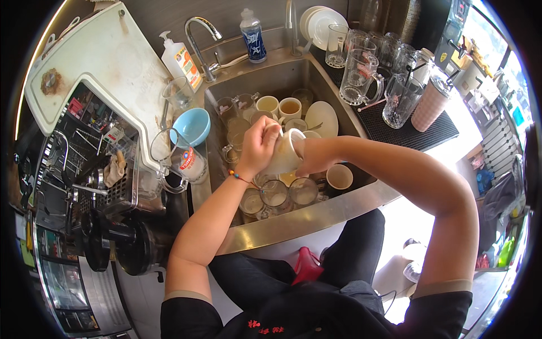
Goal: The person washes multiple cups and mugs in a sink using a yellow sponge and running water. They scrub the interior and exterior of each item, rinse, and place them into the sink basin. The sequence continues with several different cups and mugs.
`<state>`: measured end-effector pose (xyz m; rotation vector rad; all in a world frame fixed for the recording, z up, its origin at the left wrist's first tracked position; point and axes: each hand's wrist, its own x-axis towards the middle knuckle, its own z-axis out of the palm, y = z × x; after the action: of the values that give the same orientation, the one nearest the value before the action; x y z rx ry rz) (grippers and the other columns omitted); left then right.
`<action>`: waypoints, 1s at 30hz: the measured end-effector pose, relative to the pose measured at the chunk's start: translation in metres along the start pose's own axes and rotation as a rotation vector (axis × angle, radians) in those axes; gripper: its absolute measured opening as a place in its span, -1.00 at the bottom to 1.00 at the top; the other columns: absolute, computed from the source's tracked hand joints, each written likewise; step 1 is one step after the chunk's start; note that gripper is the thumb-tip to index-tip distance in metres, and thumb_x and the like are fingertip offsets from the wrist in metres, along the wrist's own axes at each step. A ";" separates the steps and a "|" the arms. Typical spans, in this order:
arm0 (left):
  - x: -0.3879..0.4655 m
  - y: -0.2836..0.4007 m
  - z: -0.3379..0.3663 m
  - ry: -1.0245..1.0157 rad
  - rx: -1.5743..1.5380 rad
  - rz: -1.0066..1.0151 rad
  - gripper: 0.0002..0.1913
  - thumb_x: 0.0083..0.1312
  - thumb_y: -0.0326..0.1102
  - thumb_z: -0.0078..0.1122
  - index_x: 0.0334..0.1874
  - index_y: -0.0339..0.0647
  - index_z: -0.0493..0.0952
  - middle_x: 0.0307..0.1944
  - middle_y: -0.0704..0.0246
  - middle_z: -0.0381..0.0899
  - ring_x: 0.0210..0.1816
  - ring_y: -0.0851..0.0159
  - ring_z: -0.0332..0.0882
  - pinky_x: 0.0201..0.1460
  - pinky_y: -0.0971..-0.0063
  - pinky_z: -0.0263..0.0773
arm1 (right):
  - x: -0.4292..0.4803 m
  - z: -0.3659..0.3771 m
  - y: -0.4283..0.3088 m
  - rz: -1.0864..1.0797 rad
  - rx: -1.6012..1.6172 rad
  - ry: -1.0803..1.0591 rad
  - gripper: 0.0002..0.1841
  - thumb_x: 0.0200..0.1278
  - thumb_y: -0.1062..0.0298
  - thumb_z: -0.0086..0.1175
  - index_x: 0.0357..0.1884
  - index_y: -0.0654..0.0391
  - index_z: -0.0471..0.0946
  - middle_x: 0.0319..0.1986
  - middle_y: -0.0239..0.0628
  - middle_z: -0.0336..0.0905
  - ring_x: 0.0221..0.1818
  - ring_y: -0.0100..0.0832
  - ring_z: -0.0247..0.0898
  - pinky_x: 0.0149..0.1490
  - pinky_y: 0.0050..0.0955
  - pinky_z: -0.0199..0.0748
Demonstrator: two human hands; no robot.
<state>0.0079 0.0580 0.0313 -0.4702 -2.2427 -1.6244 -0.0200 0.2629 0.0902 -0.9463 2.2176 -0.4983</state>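
Note:
Over the sink, my left hand [259, 146] is closed around the handle side of a white mug [281, 157], which is tilted with its mouth towards the right. My right hand [315, 153] is at that mouth, its fingers partly hidden inside the rim; whether they hold anything cannot be seen. Below and around both hands, the steel sink [338, 84] holds many used vessels. Among them are a white mug with brown liquid [290, 106], a pale oval plate [324, 120], glass mugs [276, 195] near the front wall and a cup [339, 176] at the front right.
Left of the sink are a light blue bowl [192, 127], a glass beer mug [190, 163] and a pump bottle [182, 61]. A faucet [203, 46] and a blue-labelled bottle [254, 40] stand behind. On the right, a black mat [406, 142] carries glass mugs [359, 78] and a pink tumbler [432, 104].

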 end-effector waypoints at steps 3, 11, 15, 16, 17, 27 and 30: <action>0.011 0.016 0.002 0.076 0.408 0.653 -0.61 0.53 0.00 0.23 -0.27 -0.22 0.47 -0.39 0.35 0.49 -0.37 0.21 0.48 -0.28 0.39 0.43 | 0.001 -0.004 0.003 0.079 0.417 -0.002 -0.58 0.21 0.23 0.36 0.02 0.30 0.64 -0.17 -0.19 0.75 -0.25 -0.18 0.77 -0.08 -0.27 0.63; 0.004 0.035 -0.010 -0.009 0.428 0.924 -0.67 0.55 -0.24 -0.04 -0.45 -0.20 0.35 -0.58 0.36 0.39 -0.57 0.14 0.35 -0.45 0.32 0.31 | -0.017 -0.011 -0.025 0.120 0.201 -0.142 -0.61 0.19 0.03 0.34 -0.15 0.16 0.69 -0.35 -0.28 0.78 -0.23 -0.41 0.77 -0.10 -0.35 0.62; -0.004 0.022 -0.003 0.010 0.006 0.034 -0.50 0.66 -0.17 -0.19 -0.55 -0.20 0.37 -0.63 0.43 0.40 -0.60 0.41 0.34 -0.48 0.44 0.23 | -0.002 0.009 -0.031 -0.102 -0.612 -0.076 -0.73 0.19 0.14 0.30 -0.26 0.14 0.74 -0.21 -0.19 0.77 -0.15 -0.33 0.74 -0.08 -0.28 0.67; 0.000 0.016 -0.004 -0.061 -0.125 -0.071 -0.50 0.69 -0.10 -0.18 -0.46 -0.21 0.44 -0.61 0.47 0.45 -0.57 0.53 0.35 -0.47 0.50 0.23 | 0.007 0.015 -0.033 -0.213 -0.902 -0.153 -0.79 0.22 0.16 0.29 -0.26 0.07 0.77 -0.18 -0.28 0.78 -0.14 -0.30 0.73 -0.08 -0.23 0.67; 0.002 0.009 -0.004 -0.069 -0.133 -0.177 -0.52 0.68 -0.09 -0.15 -0.43 -0.22 0.47 -0.60 0.48 0.45 -0.57 0.52 0.35 -0.46 0.51 0.24 | 0.015 0.022 -0.034 -0.292 -1.086 -0.172 -0.78 0.22 0.15 0.30 -0.23 0.05 0.77 -0.17 -0.29 0.78 -0.13 -0.30 0.72 -0.06 -0.21 0.67; 0.003 -0.017 -0.009 0.026 -0.311 -0.528 -0.53 0.63 -0.01 -0.02 -0.38 -0.21 0.59 -0.58 0.48 0.55 -0.58 0.53 0.42 -0.47 0.51 0.30 | 0.024 0.026 -0.030 -0.243 -0.933 -0.174 -0.69 0.10 0.26 0.35 -0.07 0.03 0.76 -0.10 -0.14 0.75 -0.08 -0.15 0.73 -0.03 -0.17 0.67; 0.002 -0.002 -0.008 0.237 0.042 -0.003 -0.42 0.68 -0.08 -0.14 -0.54 -0.31 0.50 -0.69 0.38 0.45 -0.67 0.36 0.39 -0.52 0.43 0.27 | 0.017 0.013 -0.034 -0.029 -0.223 -0.032 -0.50 0.11 0.29 0.31 0.15 0.15 0.63 -0.10 0.05 0.71 -0.05 0.00 0.71 0.00 -0.12 0.67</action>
<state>0.0057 0.0501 0.0333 -0.2479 -2.0973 -1.5425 -0.0029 0.2269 0.0934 -1.0936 2.2660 -0.2490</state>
